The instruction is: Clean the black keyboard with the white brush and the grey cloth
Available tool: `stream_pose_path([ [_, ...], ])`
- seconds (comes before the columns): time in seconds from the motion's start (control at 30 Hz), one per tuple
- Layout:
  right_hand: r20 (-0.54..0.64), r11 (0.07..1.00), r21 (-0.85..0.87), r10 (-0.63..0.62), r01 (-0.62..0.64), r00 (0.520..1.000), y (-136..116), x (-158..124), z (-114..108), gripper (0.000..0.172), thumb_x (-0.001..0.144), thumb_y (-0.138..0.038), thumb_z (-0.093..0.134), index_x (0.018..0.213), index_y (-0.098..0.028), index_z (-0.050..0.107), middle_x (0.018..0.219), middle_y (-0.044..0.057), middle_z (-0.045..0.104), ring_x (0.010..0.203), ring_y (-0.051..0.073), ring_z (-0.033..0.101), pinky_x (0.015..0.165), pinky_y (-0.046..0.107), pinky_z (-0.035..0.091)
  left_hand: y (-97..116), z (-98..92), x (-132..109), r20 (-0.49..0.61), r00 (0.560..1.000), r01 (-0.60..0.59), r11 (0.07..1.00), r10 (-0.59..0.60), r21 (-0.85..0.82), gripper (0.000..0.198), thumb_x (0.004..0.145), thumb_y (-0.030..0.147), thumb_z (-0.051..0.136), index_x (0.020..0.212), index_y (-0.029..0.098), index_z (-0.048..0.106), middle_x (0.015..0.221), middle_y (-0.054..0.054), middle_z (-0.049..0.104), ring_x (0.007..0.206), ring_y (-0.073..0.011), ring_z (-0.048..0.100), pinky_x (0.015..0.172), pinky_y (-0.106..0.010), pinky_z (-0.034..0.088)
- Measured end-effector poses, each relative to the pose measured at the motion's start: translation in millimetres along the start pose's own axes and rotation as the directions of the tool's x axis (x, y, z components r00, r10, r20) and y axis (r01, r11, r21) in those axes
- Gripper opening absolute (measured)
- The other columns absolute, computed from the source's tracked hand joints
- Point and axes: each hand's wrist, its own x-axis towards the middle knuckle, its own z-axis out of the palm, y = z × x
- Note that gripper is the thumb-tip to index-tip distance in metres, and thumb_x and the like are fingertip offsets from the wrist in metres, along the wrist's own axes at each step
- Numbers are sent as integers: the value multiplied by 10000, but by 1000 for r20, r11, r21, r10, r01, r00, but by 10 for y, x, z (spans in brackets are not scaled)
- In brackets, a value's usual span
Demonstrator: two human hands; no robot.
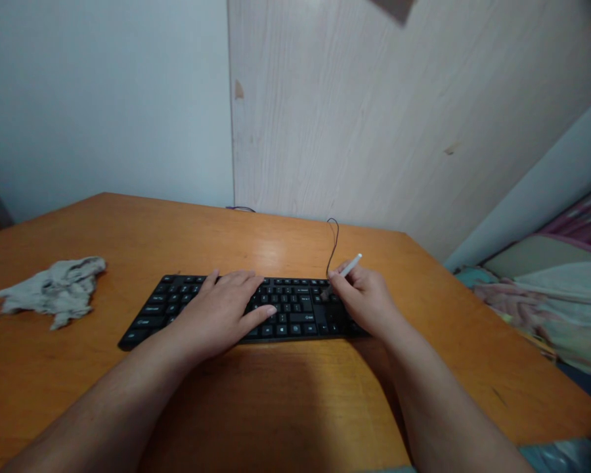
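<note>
Brushing seemed under way, how much done or left unclear, as midway between the near and far edges of the bench (285, 401) the left hand (221, 312) lay fingers apart on the keyboard (303, 317), the right hand (367, 299) clamping a brush (351, 264).

left hand (226, 312) hides part of the black keyboard (295, 316).

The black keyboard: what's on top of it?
The left hand lies spread across the black keyboard. The right hand, over its right part, holds a white-handled brush. Keys show between the hands; those beneath are covered and can't be seen.
</note>
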Motion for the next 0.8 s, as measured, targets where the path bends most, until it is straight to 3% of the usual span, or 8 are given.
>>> stream_pose_path([
  [0.37, 176, 998, 69, -20, 8, 984, -123, -83, -94, 243, 931, -306, 518, 710, -229, 579, 627, 6, 697, 594, 180, 642, 586, 289, 442, 6, -15, 2, 4, 1000, -1, 1000, 1, -21, 730, 948, 691, 383, 1451, 183, 533, 1540, -161, 503, 1428, -367, 434, 1200, -630, 186],
  [0.57, 332, 992, 126, -42, -1, 942, -183, -147, -149, 216, 906, -264, 522, 706, -228, 596, 605, 2, 696, 566, 171, 634, 551, 274, 451, 3, -16, 0, 4, 1000, -5, 1000, 5, -23, 735, 949, 690, 383, 1450, 174, 533, 1535, -167, 507, 1427, -374, 432, 1196, -640, 191],
  [0.67, 431, 977, 201, -28, -66, 902, -195, -168, -170, 237, 910, -254, 508, 694, -224, 600, 569, -2, 688, 519, 163, 630, 508, 260, 437, 14, -21, -2, 10, 1000, 1, 1000, -1, -21, 734, 949, 687, 387, 1450, 172, 532, 1535, -167, 507, 1429, -374, 430, 1197, -636, 191],
  [0.8, 450, 970, 230, -36, -77, 892, -186, -161, -154, 256, 925, -248, 487, 698, -220, 600, 564, -2, 687, 516, 167, 637, 500, 259, 434, 18, -26, -3, 9, 1000, 4, 1000, -3, -26, 714, 949, 682, 394, 1444, 188, 537, 1534, -156, 511, 1429, -365, 433, 1202, -625, 187],
])
